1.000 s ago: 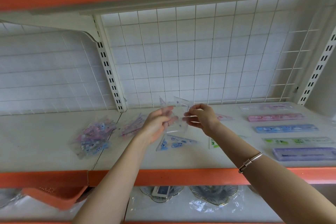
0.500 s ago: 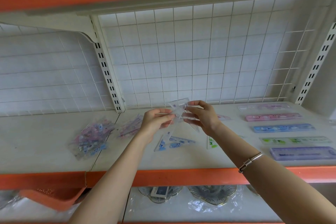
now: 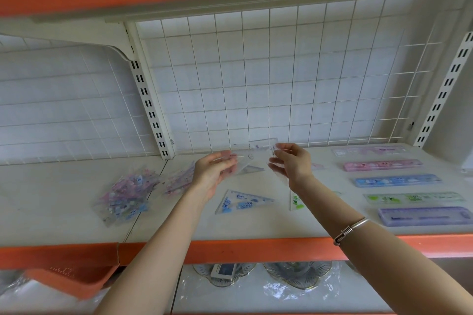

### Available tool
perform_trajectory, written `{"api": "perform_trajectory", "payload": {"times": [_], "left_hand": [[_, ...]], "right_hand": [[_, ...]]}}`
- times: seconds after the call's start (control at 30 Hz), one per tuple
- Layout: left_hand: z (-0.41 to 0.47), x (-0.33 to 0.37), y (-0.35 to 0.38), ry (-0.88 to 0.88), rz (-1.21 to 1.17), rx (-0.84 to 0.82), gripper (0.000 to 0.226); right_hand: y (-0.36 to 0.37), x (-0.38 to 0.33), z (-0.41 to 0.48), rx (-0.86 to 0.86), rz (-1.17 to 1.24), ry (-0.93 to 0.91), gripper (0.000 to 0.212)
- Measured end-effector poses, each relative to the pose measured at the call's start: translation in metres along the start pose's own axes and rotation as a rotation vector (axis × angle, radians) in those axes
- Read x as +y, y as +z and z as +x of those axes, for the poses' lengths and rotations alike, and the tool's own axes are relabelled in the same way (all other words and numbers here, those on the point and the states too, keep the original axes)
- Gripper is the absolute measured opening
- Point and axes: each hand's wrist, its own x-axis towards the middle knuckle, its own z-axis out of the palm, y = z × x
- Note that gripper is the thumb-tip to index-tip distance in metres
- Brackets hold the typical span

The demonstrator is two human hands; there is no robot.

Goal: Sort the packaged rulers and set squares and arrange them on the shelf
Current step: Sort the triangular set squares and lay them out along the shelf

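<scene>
Sorting is the step in hand: the left hand (image 3: 213,172) and right hand (image 3: 293,165) each hold one end of a clear set square packet (image 3: 252,158) in a narrow grip, in the air just behind and above the blue set square (image 3: 243,202) lying on the shelf (image 3: 243,227); whether it is one packet or two I cannot tell. Next, I judge, it wants laying flat close beside that blue set square, short of the rulers (image 3: 396,180) well to its right and the loose pile (image 3: 125,197) well to its left
</scene>
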Motion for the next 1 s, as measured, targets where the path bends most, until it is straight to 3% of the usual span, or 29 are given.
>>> {"api": "perform_trajectory", "payload": {"times": [0.1,0.27,0.43,0.73,0.93,1.0], "left_hand": [[0.003,-0.001,-0.001,0.010,0.021,0.013,0.018],[0.006,0.000,0.005,-0.055,0.013,-0.057,0.019],[0.000,0.000,0.016,-0.107,-0.018,-0.141,0.019],[-0.006,-0.007,0.023,-0.046,0.085,-0.177,0.020],[-0.004,-0.008,0.019,-0.032,0.086,-0.133,0.026],[-0.003,-0.010,0.019,-0.034,0.092,-0.117,0.028]], "right_hand": [[-0.003,-0.001,0.000,-0.033,-0.164,-0.167,0.016],[-0.006,-0.010,0.005,-0.200,-0.554,-0.415,0.017],[-0.001,-0.013,0.010,-0.311,-0.731,-0.467,0.017],[0.006,-0.008,0.006,-0.321,-0.850,-0.487,0.016],[0.000,-0.005,0.000,-0.457,-1.178,-0.632,0.049],[0.001,-0.004,-0.003,-0.466,-1.215,-0.683,0.050]]}}
